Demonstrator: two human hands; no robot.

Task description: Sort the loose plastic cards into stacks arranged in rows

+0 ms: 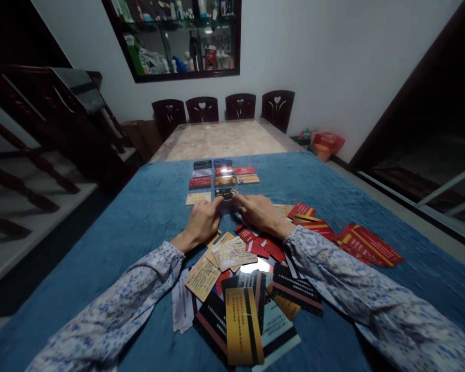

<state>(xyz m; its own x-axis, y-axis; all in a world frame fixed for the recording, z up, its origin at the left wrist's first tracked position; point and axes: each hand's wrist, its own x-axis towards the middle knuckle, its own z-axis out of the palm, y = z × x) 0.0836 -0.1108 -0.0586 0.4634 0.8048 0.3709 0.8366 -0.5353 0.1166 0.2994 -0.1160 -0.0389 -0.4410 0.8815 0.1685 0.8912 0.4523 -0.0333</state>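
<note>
Both my hands rest on the blue tablecloth [139, 217] at the table's middle. My left hand [203, 219] and my right hand [258, 212] meet fingertip to fingertip on a dark card [227, 194], pressing it flat on the cloth. That card lies at the near end of a neat grid of cards [222, 174] set out in rows. Below my wrists lies a loose pile of cards [240, 289], black, gold, red and cream, overlapping one another. My sleeves are pale with small blue flecks.
More red and gold cards [366, 245] lie scattered to the right. Beyond the cloth the bare stone tabletop [220, 138] runs to several dark chairs [220, 107] at the wall. A glass cabinet [178, 36] hangs above. Stairs [31, 170] stand at left.
</note>
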